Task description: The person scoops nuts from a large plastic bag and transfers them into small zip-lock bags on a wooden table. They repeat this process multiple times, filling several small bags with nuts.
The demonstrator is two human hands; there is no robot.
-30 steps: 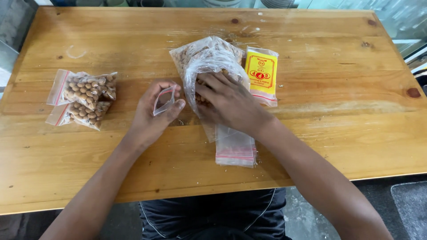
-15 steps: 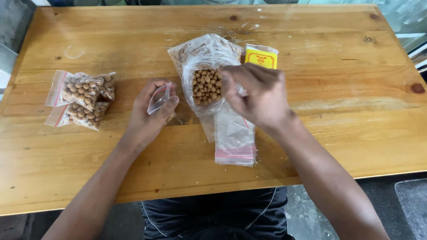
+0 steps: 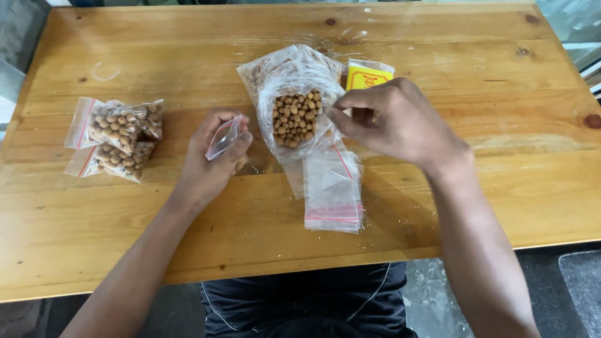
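Note:
My left hand rests on the wooden table and pinches a small empty clear zip bag, holding it upright. Just right of it lies a large clear plastic bag of peanuts with its mouth open toward me. My right hand hovers beside that bag's right edge. Its fingertips are bunched together and point left; anything inside them is hidden.
Two small filled zip bags of peanuts lie at the left. A stack of empty zip bags with red strips lies in front of the big bag. A yellow packet sits behind my right hand.
My right hand has come out of the big peanut bag and lifted to the right, uncovering the nuts. My left hand still holds the small bag in the same place.

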